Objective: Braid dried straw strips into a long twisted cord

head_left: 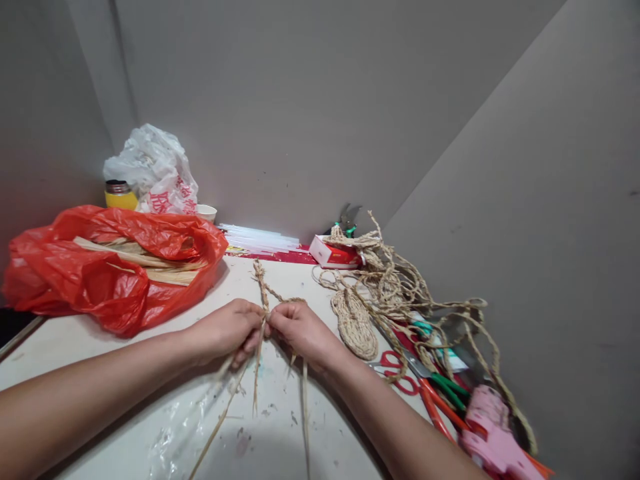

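Observation:
A braided straw cord (263, 287) lies on the white table, its thick end pointing away from me. My left hand (235, 328) is closed on the near end of the braid, where loose straw strands (257, 380) hang down toward me. Close against it, my right hand (295, 327) pinches the strands at the same spot, thumb and forefinger together. A thinner twisted length of cord runs off behind the right fingers. One long strand (306, 413) trails below the right hand. The curled fingers partly hide the joint of the strands.
A red plastic bag (125, 300) with dry straw leaves (150, 263) is at left. Behind it are a white bag (150, 167) and a yellow jar (120, 197). Glue sticks (260, 238) lie at the back. Rope (395, 273), a woven sole-shaped piece (354, 323), red-handled scissors (395, 367) and a pink glue gun (490, 427) crowd the right.

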Tool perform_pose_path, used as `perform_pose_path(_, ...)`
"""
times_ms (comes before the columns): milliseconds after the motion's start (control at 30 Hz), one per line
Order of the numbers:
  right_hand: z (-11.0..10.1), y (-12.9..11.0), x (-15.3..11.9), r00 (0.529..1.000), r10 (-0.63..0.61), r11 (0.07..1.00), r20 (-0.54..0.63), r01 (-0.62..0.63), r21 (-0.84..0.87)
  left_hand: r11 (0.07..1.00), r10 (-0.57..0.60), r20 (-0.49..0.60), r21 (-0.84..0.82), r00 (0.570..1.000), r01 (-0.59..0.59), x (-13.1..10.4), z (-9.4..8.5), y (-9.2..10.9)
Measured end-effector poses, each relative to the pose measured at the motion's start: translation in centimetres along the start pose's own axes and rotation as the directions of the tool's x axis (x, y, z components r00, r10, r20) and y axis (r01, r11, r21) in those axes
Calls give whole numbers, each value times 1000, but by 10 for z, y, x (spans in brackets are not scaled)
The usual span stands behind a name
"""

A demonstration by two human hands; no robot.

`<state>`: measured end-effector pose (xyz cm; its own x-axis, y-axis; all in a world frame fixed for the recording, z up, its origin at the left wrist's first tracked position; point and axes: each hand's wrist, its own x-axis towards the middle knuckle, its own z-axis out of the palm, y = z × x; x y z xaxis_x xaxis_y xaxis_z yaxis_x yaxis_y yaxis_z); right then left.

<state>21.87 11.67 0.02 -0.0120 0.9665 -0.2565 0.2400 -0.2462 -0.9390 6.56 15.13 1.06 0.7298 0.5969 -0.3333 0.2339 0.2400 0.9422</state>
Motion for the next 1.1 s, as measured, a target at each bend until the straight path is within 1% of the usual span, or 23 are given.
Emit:
perform_pose_path(100,5,0,-3,1000,27,987,-4,-26,157,1000,-12,-35,-18,999,11,-4,13,-6)
perform_pose_path(167,8,0,-5,997,73,965,34,-80,250,1000,1,-59,14,998,-1,-5,19,-12)
perform_pose_path(233,10,-1,-6,990,108,943,90,-130,307,997,32,-96,72,995,-25,-5,23,-18)
perform_pose_path(333,12,-2,-8,986,84,933,141,-127,337,990,73,-132,127,989,-56,-3,25,-23)
perform_pose_path(467,15,-3,-10,974,16,953,227,-83,290,985,98,-155,158,983,-73,-2,28,-21)
perform_pose_path(533,15,-4,-10,972,14,956,236,-82,282,991,72,-152,126,986,-53,-4,29,-17)
perform_pose_path(600,12,-3,-10,980,32,949,197,-92,303,998,9,-108,65,994,-2,-4,26,-11)
perform_pose_path(667,8,-3,-9,985,54,931,161,-108,348,995,-82,-34,51,996,84,-4,18,-5)
perform_pose_path(700,5,-3,-8,986,64,921,156,-119,370,990,-112,-27,78,993,114,-2,12,-2)
perform_pose_path(733,3,-4,-8,984,74,912,159,-131,387,985,-109,-66,125,992,117,-1,6,1)
perform_pose_path(767,1,-4,-8,982,84,905,169,-147,400,979,-64,-150,184,987,91,2,-1,3)
perform_pose_path(800,0,-4,-8,979,93,899,183,-162,408,968,24,-263,249,965,44,4,-6,4)
perform_pose_path(833,-2,-5,-7,975,101,894,196,-176,412,952,125,-361,308,924,-8,6,-10,5)
perform_pose_path(867,-2,-5,-7,972,107,891,207,-186,415,936,212,-427,348,879,-57,8,-13,5)
perform_pose_path(900,-3,-5,-7,970,109,888,217,-193,418,928,263,-455,360,851,-95,9,-13,5)
perform_pose_path(933,-3,-5,-7,969,106,886,223,-194,421,936,268,-445,329,855,-123,10,-12,5)
perform_pose_path(967,-3,-5,-6,968,100,885,230,-192,425,957,233,-403,256,885,-136,9,-10,4)
perform_pose_path(1000,-4,-5,-6,967,90,885,238,-188,425,979,175,-338,155,925,-129,9,-6,3)
perform_pose_path(1033,-4,-4,-5,965,80,888,250,-183,422,993,112,-258,55,960,-102,8,-3,2)
perform_pose_path(1067,-5,-3,-5,962,72,891,262,-180,416,998,56,-173,-21,983,-61,8,-1,0)
perform_pose_path(1100,-6,-3,-5,960,67,894,272,-179,410,998,17,-107,-64,994,-23,8,1,-1)
